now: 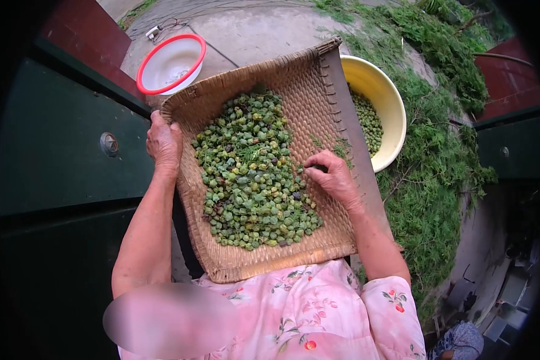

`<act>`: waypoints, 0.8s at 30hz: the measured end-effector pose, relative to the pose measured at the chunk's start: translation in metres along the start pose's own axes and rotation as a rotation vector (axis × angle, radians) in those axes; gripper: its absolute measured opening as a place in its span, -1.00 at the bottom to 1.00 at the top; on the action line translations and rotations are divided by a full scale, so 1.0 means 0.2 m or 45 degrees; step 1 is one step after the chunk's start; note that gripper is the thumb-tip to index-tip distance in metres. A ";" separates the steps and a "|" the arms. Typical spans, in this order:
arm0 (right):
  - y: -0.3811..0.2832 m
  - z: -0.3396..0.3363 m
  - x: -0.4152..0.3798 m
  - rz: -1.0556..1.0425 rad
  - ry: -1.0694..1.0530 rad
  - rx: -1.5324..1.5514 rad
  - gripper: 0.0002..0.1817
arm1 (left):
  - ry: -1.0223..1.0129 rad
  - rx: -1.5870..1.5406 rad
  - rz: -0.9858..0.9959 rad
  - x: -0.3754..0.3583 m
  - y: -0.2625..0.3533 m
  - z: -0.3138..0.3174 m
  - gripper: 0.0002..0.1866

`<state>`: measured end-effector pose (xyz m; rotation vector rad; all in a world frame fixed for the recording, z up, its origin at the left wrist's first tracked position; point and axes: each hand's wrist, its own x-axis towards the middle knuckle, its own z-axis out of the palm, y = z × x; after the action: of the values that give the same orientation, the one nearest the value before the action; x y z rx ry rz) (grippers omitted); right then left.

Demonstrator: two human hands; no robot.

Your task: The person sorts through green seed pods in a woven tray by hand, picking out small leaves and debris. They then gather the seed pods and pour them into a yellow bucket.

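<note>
A woven wicker winnowing tray (312,72) rests tilted across my lap and holds a heap of small green seed cones (252,180). Some cones are yellowish or dark, and a few leafy bits lie among them. My left hand (164,144) is closed round the tray's left rim, near its far corner. Over the tray, at the right edge of the heap, my right hand (333,178) has its fingers pinched together; whatever is between them is hidden. Just beyond it, small green sprigs (342,148) lie on the weave.
Beyond the tray's right side stands a yellow basin (393,120) with more green cones. A white bowl with a red rim (201,48) sits at the far left. Cut leafy branches (426,210) cover the ground on the right. A dark green door (66,138) flanks my left.
</note>
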<state>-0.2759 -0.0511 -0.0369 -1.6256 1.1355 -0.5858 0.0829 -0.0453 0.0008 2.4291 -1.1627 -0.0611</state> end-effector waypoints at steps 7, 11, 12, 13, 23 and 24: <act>0.03 0.13 -0.01 -0.305 0.080 -0.659 -0.83 | -0.008 0.019 -0.022 0.00 0.01 0.00 -0.53; -0.04 0.03 -0.02 -0.157 0.209 -0.324 -0.85 | -0.022 -0.006 -0.024 0.00 0.02 -0.01 -0.54; -0.04 -0.01 -0.02 -0.085 0.250 -0.214 -0.85 | -0.027 -0.012 -0.025 0.00 0.02 -0.01 -0.55; -0.06 -0.07 0.00 0.021 0.330 -0.150 -0.86 | -0.019 -0.010 -0.020 0.00 0.00 0.00 -0.55; 0.06 -0.49 0.07 -0.414 1.053 -1.112 -0.66 | -0.009 -0.036 0.037 -0.01 0.00 -0.01 -0.59; 0.05 -0.47 0.05 -0.323 0.902 -0.884 -0.66 | -0.003 -0.044 0.053 0.00 -0.01 -0.01 -0.60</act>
<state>-0.3520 -0.1043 -0.0149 -2.2585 1.7972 -1.0676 0.0847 -0.0431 0.0010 2.3742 -1.2031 -0.0705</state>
